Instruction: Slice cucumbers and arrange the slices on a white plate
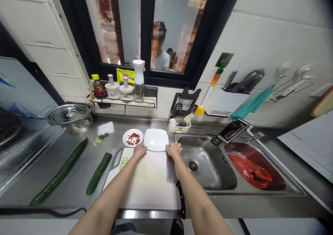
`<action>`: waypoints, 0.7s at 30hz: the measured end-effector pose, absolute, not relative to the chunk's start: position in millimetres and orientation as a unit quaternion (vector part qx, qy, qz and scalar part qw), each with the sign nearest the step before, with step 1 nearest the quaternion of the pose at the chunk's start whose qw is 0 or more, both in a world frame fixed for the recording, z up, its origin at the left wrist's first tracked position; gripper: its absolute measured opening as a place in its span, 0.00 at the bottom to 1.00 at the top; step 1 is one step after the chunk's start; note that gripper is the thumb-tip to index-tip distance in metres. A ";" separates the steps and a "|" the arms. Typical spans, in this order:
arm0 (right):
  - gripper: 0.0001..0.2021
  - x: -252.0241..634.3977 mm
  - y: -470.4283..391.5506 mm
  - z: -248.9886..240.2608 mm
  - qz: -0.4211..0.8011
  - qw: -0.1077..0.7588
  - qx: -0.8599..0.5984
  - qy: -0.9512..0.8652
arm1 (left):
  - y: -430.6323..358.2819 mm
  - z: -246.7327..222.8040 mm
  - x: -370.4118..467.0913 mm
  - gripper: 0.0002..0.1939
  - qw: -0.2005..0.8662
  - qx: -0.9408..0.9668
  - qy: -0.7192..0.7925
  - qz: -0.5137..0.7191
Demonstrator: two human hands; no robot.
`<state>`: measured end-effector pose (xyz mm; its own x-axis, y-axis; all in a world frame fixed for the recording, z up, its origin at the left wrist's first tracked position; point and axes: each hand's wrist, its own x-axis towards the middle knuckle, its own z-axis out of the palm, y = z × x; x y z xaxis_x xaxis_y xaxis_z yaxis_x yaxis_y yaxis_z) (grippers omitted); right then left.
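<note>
A white square plate lies at the far edge of the white cutting board, gripped at both near corners. My left hand pinches its left corner, and my right hand closes on the right one. Left of that plate is a round white plate with small red pieces on it. A few cucumber slices rest on the board, partly covered by my left forearm. Along the board's right side lies a kitchen knife with a black handle; my right arm hides part of its blade.
Two cucumbers lie on the steel counter to the left, near a lidded pot. A double sink with a black faucet is at the right, a red bag in its far basin. Condiments stand on a wall shelf.
</note>
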<state>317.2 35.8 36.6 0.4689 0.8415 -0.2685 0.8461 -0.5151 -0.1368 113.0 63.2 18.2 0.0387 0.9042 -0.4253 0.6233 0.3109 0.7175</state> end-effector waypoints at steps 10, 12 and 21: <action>0.16 319.8 38.6 33.3 -0.187 -0.015 0.871 0.455 | 64.2 23.0 119.6 0.04 0.461 0.544 0.675 0.192; 0.15 321.6 34.3 36.3 -0.190 -0.029 0.872 0.451 | 61.3 26.8 119.1 0.03 0.469 0.538 0.670 0.205; 0.14 323.7 -16.6 47.3 -0.188 -0.128 0.846 0.483 | 11.8 45.5 93.4 0.04 0.513 0.533 0.616 0.270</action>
